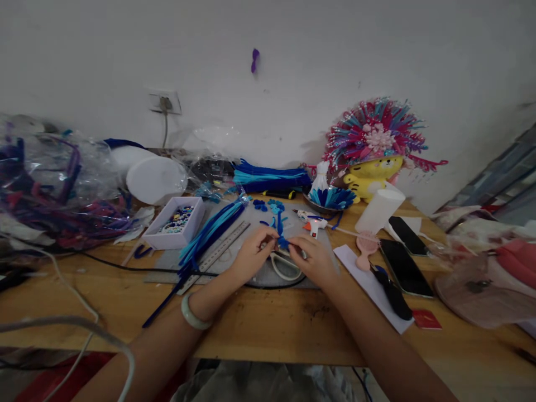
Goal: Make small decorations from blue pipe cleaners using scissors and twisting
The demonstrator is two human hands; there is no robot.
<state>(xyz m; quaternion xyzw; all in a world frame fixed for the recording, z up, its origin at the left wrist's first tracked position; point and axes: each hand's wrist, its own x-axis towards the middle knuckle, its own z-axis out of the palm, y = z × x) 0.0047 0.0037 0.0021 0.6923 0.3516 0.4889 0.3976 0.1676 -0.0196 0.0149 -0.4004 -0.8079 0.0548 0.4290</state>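
Note:
My left hand [251, 254] and my right hand [312, 258] meet over a grey mat [167, 259] on the wooden table [268, 324]. Both pinch a small blue pipe-cleaner piece [282, 242] between thumb and fingers. White-handled scissors [287, 267] lie under the hands. A pale bangle [191, 314] sits on my left wrist. Several shaped blue pieces [274, 207] lie on the mat just beyond the hands. A white glue gun [313, 223] rests to the right of them.
Blue pipe cleaners [209, 231] and a ruler [218, 252] lie left. A white bead box [176, 222], plastic bags [54, 184], a yellow toy with a feathered headdress [374, 153], a pink comb [365, 248], two phones [404, 265] and cables [75, 329] surround the mat.

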